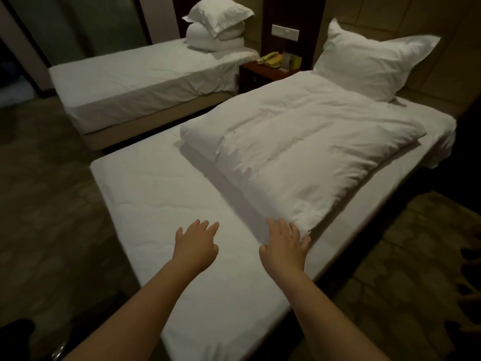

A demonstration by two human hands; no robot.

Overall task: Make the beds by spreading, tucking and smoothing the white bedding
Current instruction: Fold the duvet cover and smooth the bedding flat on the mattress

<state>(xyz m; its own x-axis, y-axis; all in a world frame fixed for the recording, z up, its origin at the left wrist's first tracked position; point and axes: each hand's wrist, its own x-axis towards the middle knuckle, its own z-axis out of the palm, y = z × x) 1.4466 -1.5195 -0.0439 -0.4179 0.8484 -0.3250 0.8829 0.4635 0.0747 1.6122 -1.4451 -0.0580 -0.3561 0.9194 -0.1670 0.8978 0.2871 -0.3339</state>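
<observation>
A folded white duvet (294, 149) lies across the upper half of the near bed (145, 194), whose sheet is bare at the foot. A white pillow (369, 63) leans on the headboard. My left hand (195, 246) hovers open over the bare sheet, fingers spread. My right hand (285, 246) is open at the duvet's near corner, fingertips touching or just short of its edge. The far bed (125, 79) carries a plain sheet and two stacked pillows (216, 24).
A dark wooden nightstand (260, 71) with a yellow telephone (272, 58) stands between the beds. Patterned carpet (44, 204) runs along both sides of the near bed. A narrow aisle separates the two beds.
</observation>
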